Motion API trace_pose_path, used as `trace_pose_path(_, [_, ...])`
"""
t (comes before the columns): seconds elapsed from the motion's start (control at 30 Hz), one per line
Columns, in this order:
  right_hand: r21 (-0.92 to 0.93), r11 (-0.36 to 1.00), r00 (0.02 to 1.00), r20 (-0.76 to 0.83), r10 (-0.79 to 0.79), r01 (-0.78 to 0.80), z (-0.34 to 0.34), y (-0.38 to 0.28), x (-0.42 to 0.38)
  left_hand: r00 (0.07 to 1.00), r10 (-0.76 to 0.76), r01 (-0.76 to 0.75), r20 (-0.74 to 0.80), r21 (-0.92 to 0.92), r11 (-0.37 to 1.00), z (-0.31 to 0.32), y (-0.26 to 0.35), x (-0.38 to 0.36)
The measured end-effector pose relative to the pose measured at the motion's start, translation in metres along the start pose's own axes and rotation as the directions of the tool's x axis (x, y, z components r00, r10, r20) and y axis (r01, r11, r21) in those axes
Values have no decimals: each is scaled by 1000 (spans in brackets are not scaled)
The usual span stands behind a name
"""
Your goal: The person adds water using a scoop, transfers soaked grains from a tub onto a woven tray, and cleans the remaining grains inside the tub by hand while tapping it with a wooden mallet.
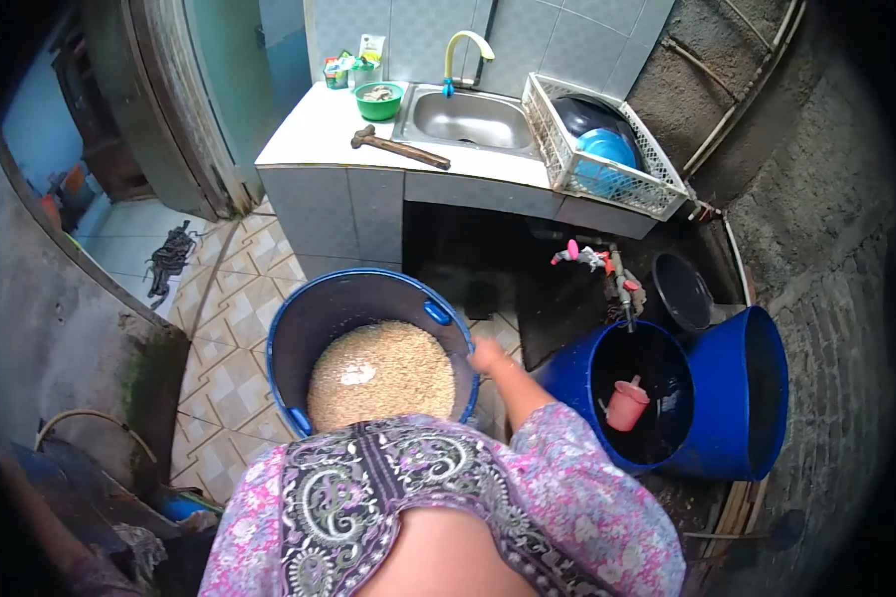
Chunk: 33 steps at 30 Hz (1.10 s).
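Note:
A large blue tub (281,343) stands on the tiled floor in front of me, holding pale grains or beans (388,373) with a little whitish liquid on top. My right hand (485,354) is closed on the tub's right rim, near its blue handle (437,312). The fingers are partly hidden by the rim. My left hand does not show; the patterned clothing covers that side, where the tub's other handle (300,419) is visible.
A counter (319,134) holds a sink (468,119), a hammer (400,147), a green bowl (379,107) and a white crate (612,194) of dishes. At right, a blue barrel (567,383) contains a pink dipper (626,404), beside another blue barrel (732,398).

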State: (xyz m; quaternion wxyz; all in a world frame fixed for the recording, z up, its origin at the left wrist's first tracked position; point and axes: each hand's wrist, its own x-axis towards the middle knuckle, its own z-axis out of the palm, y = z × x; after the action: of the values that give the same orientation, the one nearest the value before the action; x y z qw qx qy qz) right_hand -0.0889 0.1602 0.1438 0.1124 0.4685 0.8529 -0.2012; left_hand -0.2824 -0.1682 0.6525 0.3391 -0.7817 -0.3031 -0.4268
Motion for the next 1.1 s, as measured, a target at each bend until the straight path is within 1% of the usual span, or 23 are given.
trace_pose_path(0.03, [19, 1000, 998, -57, 7, -6, -30, -22, -7, 1000, 10, -10, -13, 3, 1000, -6, 0, 0])
trace_pose_path(0.1, [85, 995, 979, -203, -36, 54, -73, -56, -7, 998, 30, -29, -49, 22, 999, -20, 4, -7])
trace_pose_path(0.27, [-37, 975, 849, -484, -211, 221, -155, -127, 48, 975, 61, -40, -214, 104, 994, -47, 39, -39])
trace_pose_path(0.3, [-66, 971, 835, -499, -231, 229, -173, -139, 60, 973, 39, -15, -229, 106, 994, -47, 46, -47])
trace_pose_path(0.33, [-95, 967, 823, -509, -251, 237, -191, -150, 73, 978, -32, 46, -206, 63, 997, -42, 51, -57])
trace_pose_path(0.37, [-167, 964, 814, -517, -264, 206, -206, -159, 90, 979, -158, 156, -126, -25, 987, -36, 54, -67])
trace_pose_path(0.4, [-241, 955, 810, -517, -276, 172, -217, -164, 107, 945, -318, 328, 78, -216, 920, -21, 48, -76])
trace_pose_path(0.43, [-265, 950, 816, -503, -284, 167, -227, -166, 126, 846, -457, 529, 276, -323, 784, -2, 37, -76])
trace_pose_path(0.47, [-293, 942, 822, -486, -296, 166, -236, -169, 150, 684, -511, 729, 521, -467, 500, 18, 30, -60])
trace_pose_path(0.5, [-315, 943, 805, -528, -270, 109, -239, -170, 179, 703, -543, 704, 459, -557, 441, 32, 32, -65])
trace_pose_path(0.53, [-347, 936, 855, -465, -229, 62, -241, -168, 212, 714, -579, 664, 393, -643, 382, 46, 34, -72])
trace_pose_path(0.57, [-381, 924, 871, -442, -213, 33, -244, -171, 225, 676, -629, 688, 383, -633, 354, 57, 36, -77])
trace_pose_path(0.63, [-413, 911, 929, -342, -144, -11, -252, -188, 223, 664, -710, 653, 234, -643, 400, 73, 40, -84])
trace_pose_path(0.67, [-392, 920, 947, -300, -118, -9, -252, -191, 228, 632, -740, 675, 229, -631, 381, 76, 38, -85])
trace_pose_path(0.7, [-336, 942, 976, -200, -87, 15, -252, -192, 239, 627, -721, 678, 295, -663, 318, 77, 32, -85])
trace_pose_path(0.73, [-372, 928, 951, -288, -113, -2, -244, -191, 240, 627, -692, 677, 357, -690, 257, 78, 27, -86])
trace_pose_path(0.77, [-406, 914, 926, -349, -140, -15, -235, -187, 250, 611, -709, 686, 351, -682, 253, 82, 24, -86])
trace_pose_path(0.8, [-436, 899, 895, -414, -167, -34, -230, -184, 258, 635, -719, 655, 282, -690, 308, 88, 20, -85])
trace_pose_path(0.87, [-453, 891, 897, -401, -187, -17, -235, -185, 252, 649, -731, 632, 212, -685, 362, 91, 1, -78])
trace_pose_path(0.9, [-468, 884, 897, -396, -195, -15, -235, -187, 248, 655, -682, 681, 325, -644, 347, 83, -12, -74])
trace_pose_path(0.97, [-490, 872, 888, -402, -222, -4, -235, -187, 248, 640, -637, 731, 430, -597, 332, 82, -12, -79])
trace_pose_path(1.03, [-515, 857, 892, -393, -225, -11, -234, -186, 247, 637, -650, 704, 413, -656, 273, 85, -4, -90])
trace_pose_path(1.1, [-505, 863, 868, -432, -246, -7, -233, -186, 244, 636, -667, 673, 388, -702, 233, 87, 5, -97])
